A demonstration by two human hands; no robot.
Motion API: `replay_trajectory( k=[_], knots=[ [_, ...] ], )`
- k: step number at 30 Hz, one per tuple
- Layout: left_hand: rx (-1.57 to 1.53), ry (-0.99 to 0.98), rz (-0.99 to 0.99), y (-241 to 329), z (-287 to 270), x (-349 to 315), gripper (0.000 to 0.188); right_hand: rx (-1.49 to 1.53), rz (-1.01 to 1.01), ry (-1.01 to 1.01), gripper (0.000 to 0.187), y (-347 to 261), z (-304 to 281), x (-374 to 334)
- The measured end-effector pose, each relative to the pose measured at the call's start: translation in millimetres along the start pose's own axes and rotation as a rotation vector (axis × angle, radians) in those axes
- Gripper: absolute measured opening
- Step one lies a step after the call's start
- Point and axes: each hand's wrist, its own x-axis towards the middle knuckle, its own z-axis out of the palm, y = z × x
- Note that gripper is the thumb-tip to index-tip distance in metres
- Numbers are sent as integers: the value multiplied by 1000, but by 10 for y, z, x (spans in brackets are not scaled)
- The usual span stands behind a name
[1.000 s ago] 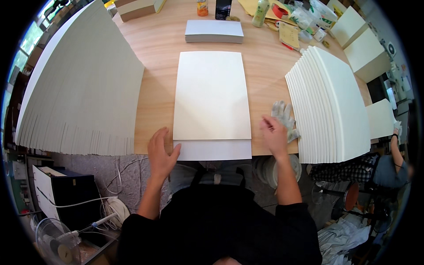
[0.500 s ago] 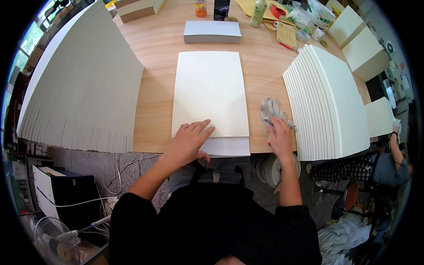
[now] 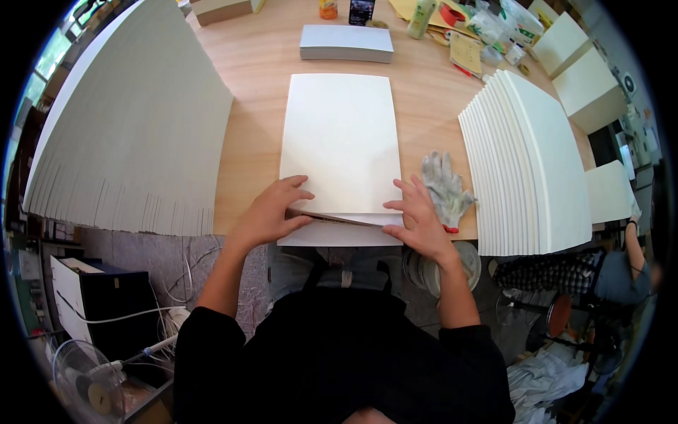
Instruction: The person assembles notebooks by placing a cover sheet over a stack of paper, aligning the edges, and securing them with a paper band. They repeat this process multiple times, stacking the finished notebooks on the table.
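A white rectangular sheet [image 3: 342, 141], thick enough to look like card or a book block, lies in front of me. A white under-sheet [image 3: 332, 236] sticks out beneath it at the table's front edge. My left hand [image 3: 272, 212] grips the near left corner, fingers on top and thumb at the edge. My right hand [image 3: 418, 215] holds the near right corner in the same way, fingers somewhat spread. Between my hands the near edge is raised, leaving a narrow dark gap. A grey-white work glove [image 3: 446, 187] with a red cuff lies beside my right hand.
Tall stacks of white boards stand at left [image 3: 141, 127] and right [image 3: 544, 162]. Behind the sheet is a low white stack [image 3: 346, 44]. Bottles, red tape [image 3: 452, 15] and packaging clutter the back right. Another person [image 3: 621, 268] works at far right. A fan [image 3: 88, 381] stands lower left.
My right hand has left the glove and moved left onto the sheet's near right corner. My left hand has shifted left to the other corner. The near edge has come up slightly.
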Motion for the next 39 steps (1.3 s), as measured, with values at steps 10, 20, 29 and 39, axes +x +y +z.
replay_trajectory(
  k=[10, 20, 29, 39],
  knots=[
    [-21, -2, 70, -264, -3, 192, 24, 122, -14, 19, 26, 298, 115, 262],
    [115, 131, -88, -198, 151, 465, 36, -1, 124, 201, 29, 369, 273, 429],
    [132, 140, -181, -177, 180, 540, 37, -118, 150, 214, 28, 356, 307, 491],
    [560, -217, -99, 69, -16, 869, 45, -176, 62, 196, 25, 388, 245, 512]
  ],
)
